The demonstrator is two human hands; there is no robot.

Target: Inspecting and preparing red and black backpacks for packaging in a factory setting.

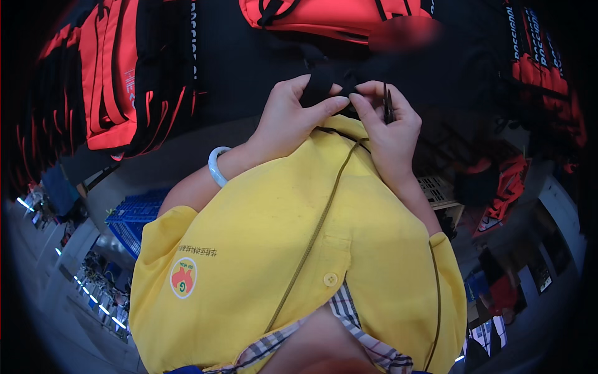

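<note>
Both hands meet at the near edge of a dark work surface (233,68). My left hand (288,115) is closed on a black fabric strap (319,87), which bulges up between its thumb and fingers. Close beside it, my right hand (391,128) pinches the same dark material between thumb and forefinger. Small dark thread snips (388,105) are tucked in the right hand, tips pointing away from me. Beyond the hands lies a red and black bag (324,15). The strap seems to run toward it, but the dark background hides the join.
Red and black bags (111,75) are stacked at the left, with more bags (542,78) at the far right. Below the surface stand a blue crate (132,218) at left and a pale crate (437,190) at right. Another person (501,290) is at the right.
</note>
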